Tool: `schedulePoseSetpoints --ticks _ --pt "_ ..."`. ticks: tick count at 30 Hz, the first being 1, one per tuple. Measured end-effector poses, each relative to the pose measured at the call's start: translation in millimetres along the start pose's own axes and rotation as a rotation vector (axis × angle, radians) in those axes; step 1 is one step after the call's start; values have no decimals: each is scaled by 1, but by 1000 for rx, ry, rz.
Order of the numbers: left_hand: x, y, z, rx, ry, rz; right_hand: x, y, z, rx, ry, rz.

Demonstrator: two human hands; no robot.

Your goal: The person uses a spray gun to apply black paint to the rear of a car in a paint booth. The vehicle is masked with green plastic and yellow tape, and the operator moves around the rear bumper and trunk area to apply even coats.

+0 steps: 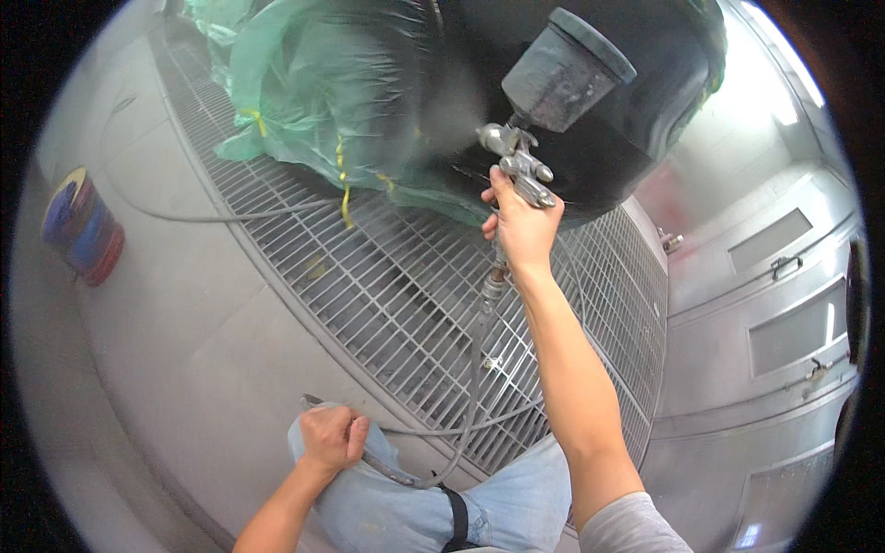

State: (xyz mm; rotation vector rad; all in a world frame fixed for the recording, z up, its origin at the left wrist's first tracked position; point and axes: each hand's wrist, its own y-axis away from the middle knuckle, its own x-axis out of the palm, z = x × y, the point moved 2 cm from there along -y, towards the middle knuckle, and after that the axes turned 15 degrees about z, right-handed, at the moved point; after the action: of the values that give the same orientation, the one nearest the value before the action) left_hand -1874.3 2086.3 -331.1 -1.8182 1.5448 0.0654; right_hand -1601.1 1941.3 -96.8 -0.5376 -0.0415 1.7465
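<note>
My right hand (527,226) is wrapped round the grip of a metal spray gun (516,155) with a dark grey paint cup (564,78) on top. The gun's nozzle points left, toward a glossy black panel (461,83), and a faint mist hangs before it. A grey air hose (476,369) drops from the coupling under the grip and loops across my lap. Closed in a fist above my knee, my left hand (332,438) grips a stretch of this hose. Green masking film (313,92) with yellow tape strips borders the panel's left and lower edges.
Metal floor grating (369,286) lies under the panel, beside a grey floor (203,323). A paint-stained can (85,226) stands at the left. Another hose (249,217) trails over the floor and grating. At the right rises a pale wall with paneled doors (797,327).
</note>
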Motion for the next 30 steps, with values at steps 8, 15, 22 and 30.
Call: schedulePoseSetpoints --ticks 8,15,22,30 --pt "24 -22 6 66 34 90 -121 53 -19 -4 60 -222" --pt "37 -37 4 72 55 181 -212 80 -21 42 125 -437" --pt "30 -29 10 40 55 130 -224 84 -12 119 248 -600" --pt "23 -21 10 18 105 -11 -98 44 34 -29 101 -233"
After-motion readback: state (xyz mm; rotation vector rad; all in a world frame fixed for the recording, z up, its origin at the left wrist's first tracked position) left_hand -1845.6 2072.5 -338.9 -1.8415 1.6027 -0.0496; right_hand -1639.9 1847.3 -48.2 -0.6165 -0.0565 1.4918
